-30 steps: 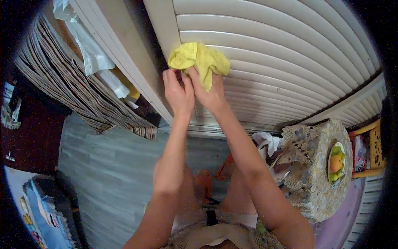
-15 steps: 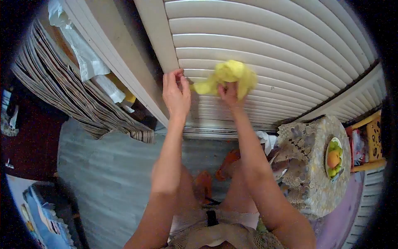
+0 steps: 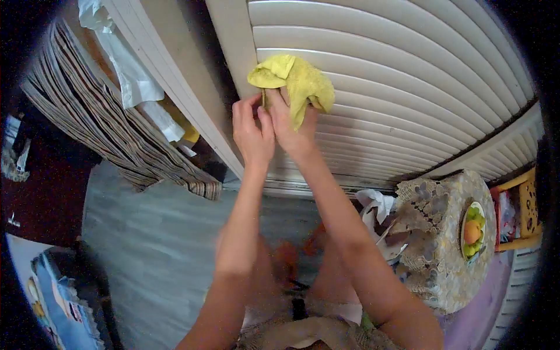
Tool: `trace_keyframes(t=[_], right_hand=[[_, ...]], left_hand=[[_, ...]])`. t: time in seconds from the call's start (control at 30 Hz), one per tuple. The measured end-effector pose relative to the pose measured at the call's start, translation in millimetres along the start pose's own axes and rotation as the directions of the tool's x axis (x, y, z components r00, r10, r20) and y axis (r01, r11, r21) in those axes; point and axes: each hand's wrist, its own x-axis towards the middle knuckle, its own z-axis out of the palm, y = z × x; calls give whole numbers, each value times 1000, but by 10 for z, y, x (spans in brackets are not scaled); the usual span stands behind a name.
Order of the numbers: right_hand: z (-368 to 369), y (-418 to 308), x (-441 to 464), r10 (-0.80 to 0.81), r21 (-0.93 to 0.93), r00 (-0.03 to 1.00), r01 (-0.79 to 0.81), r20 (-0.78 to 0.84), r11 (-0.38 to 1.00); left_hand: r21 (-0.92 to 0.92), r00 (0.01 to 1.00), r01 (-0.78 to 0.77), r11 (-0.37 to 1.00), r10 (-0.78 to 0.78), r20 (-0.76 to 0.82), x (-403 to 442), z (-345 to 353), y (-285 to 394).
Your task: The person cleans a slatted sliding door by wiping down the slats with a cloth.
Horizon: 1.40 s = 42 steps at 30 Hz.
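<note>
A yellow cloth [image 3: 312, 87] is bunched in my right hand [image 3: 294, 125] and lies against the cream slats of a louvered door [image 3: 373, 87]. One end of the cloth spreads over the door's left frame strip. Close beside it, my left hand [image 3: 255, 134] has its fingers curled at that strip, thumb and fingertips near a small thin brownish piece [image 3: 263, 98]. Whether the left fingers grip this piece or the door itself is hidden. The two hands are almost touching.
Left of the door is an open cabinet with white clothing [image 3: 137, 87] and a striped curtain [image 3: 105, 116]. At right stands a cloth-covered table [image 3: 452, 262] bearing a plate of fruit [image 3: 479, 210]. A wooden shelf [image 3: 528, 204] is behind it. Grey flooring [image 3: 146, 245] lies below.
My right hand has moved left with the yellow cloth, from the middle of the slats to beside my left hand. The left hand stays at the door's frame strip.
</note>
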Motion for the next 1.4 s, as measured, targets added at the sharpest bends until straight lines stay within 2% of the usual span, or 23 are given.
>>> trace_keyframes(t=[0.1,0.17,0.2,0.27,0.3,0.37,0.5,0.57,0.7,0.77,0.9,0.97,1.0,1.03,1.07,1.13,1.2,1.23,1.3,1.37,1.4], right_hand=[[155,46,-102,27,-58,997,-31,-68,998],[401,246,-279,117,162,985,-96,-125,982],[380,257,-282,114,158,986,-94,-125,983],[347,254,-315,-103,-170,982,76,-159,983],[317,213,-285,-104,-169,982,77,-157,983],[213,71,-169,-2,-36,991,-3,-132,999],[122,-21,-89,21,57,989,-12,-144,998],[133,5,-85,-15,-52,987,7,-159,999],[20,-44,-19,-46,-135,975,17,-217,991],[-81,-74,54,3,-236,990,-37,-144,971],[128,269,-153,-78,-240,986,41,-146,970],[203,468,-359,81,-263,991,-106,-104,959],[192,574,-436,180,-223,974,-207,-136,953],[166,788,-526,208,-188,956,-248,-207,950],[140,1001,-615,234,-148,932,-283,-278,948],[-71,1236,-655,190,-122,901,-255,-389,959],[-284,1292,-706,289,-167,801,-429,-524,888],[-273,1289,-710,287,-173,803,-430,-523,886],[-128,1235,-716,219,-376,809,-470,-546,798],[101,1206,-772,143,-388,898,-318,-416,865],[126,1026,-755,69,-479,960,-197,-271,855]], left_hand=[[-22,1000,23,999,-23,-2,-22,-24,-54],[-32,999,43,999,-43,0,-20,16,-53],[-37,998,59,998,-59,3,-30,35,-39],[-40,997,80,996,-79,5,-45,53,-15],[-44,998,62,997,-62,-4,-42,54,1],[-43,999,44,998,-44,-12,-23,33,0],[-55,998,36,998,-38,-39,3,7,-37],[-38,999,22,999,-24,-45,-2,2,-38],[-26,999,47,999,-48,-21,-12,11,-6],[-29,998,55,998,-56,-23,-7,9,-4],[-3,1000,30,1000,-30,-6,-42,-4,19],[18,1000,22,1000,-23,2,-34,-13,18],[75,999,-49,996,50,-4,-31,-25,15],[129,993,-118,985,120,-7,-29,-23,19],[121,993,-116,986,118,-8,-33,-1,21],[57,996,-82,995,84,-18,-51,43,21],[68,997,-74,995,74,-11,-79,93,77],[84,998,-68,994,68,-2,-98,120,106],[109,997,-75,991,73,21,-148,176,122],[141,996,-87,986,81,45,-168,198,133],[161,995,-94,982,86,56,-170,194,146]])
